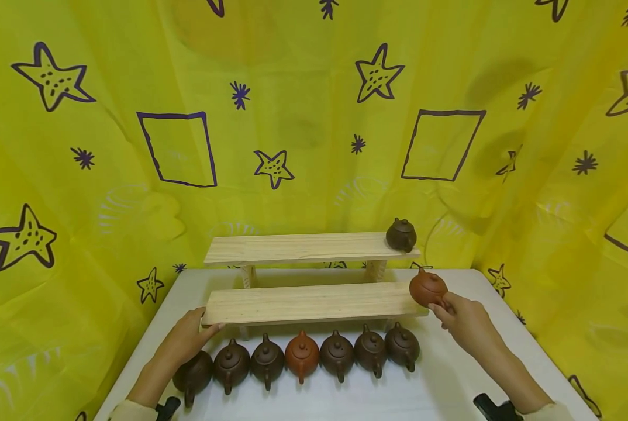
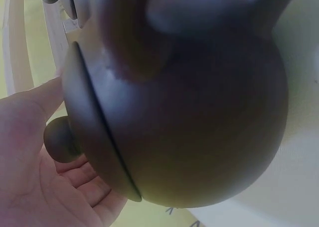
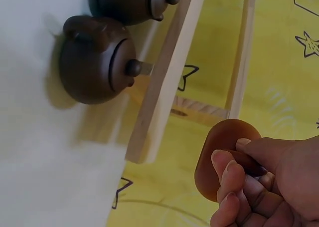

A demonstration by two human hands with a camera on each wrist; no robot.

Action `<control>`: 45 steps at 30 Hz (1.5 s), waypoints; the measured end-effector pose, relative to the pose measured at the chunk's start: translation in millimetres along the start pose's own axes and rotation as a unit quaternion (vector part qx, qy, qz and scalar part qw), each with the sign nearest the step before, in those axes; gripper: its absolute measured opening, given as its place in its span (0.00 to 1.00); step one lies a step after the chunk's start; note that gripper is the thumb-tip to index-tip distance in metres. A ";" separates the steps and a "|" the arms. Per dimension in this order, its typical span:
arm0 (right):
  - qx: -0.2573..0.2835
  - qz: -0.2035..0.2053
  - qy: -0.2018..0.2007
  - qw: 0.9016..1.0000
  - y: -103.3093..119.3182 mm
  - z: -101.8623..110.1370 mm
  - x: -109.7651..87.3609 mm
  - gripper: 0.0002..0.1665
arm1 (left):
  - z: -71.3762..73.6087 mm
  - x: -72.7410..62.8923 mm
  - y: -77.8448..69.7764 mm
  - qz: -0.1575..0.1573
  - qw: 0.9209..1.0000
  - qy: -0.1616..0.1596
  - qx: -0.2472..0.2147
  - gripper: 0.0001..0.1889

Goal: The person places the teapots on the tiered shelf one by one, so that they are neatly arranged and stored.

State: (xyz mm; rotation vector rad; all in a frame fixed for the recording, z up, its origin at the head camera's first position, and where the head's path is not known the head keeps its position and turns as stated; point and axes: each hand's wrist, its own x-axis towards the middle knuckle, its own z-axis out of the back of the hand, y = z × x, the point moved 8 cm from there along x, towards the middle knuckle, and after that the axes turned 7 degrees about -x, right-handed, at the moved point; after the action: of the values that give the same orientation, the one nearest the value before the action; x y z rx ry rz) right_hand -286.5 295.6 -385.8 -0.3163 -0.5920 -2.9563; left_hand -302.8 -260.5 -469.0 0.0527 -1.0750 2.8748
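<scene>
My right hand (image 1: 469, 321) pinches a reddish-brown teapot (image 1: 428, 287) by its handle, at the right end of the lower shelf board (image 1: 314, 303). In the right wrist view, thumb and fingers close around the handle of this teapot (image 3: 207, 162). My left hand (image 1: 185, 336) grips the left end of the lower board, thumb along its front edge. Just below that hand stands a dark brown teapot (image 1: 194, 371), which fills much of the left wrist view and hides part of the fingers. Another dark teapot (image 1: 401, 235) sits on the upper board (image 1: 293, 248), at its right end.
In front of the two-tier wooden stand, several dark teapots (image 1: 337, 352) form a row on the white table (image 1: 430, 386), with one orange-red teapot (image 1: 302, 354) among them. A yellow curtain (image 1: 303, 117) with drawn stars encloses the back and sides.
</scene>
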 end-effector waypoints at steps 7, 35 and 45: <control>0.000 0.025 -0.006 1.000 17.9 1.2 9.1 0.20 | -1.4 -0.2 1.1 0.005 1.000 0.003 0.001 0.42; 0.017 0.086 -0.041 0.995 88.0 5.9 80.1 0.22 | -0.1 0.8 2.7 0.007 1.000 0.002 0.003 0.41; 0.019 0.084 -0.063 0.994 96.1 -1.8 108.2 0.23 | -0.8 1.9 2.1 -0.002 1.000 -0.004 0.002 0.40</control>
State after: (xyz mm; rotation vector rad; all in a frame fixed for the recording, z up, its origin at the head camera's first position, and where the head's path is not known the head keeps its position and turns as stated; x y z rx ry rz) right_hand -377.9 199.4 -327.8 -0.5236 -0.6028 -2.7766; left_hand -304.9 -261.5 -470.9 0.0675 -1.0693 2.8768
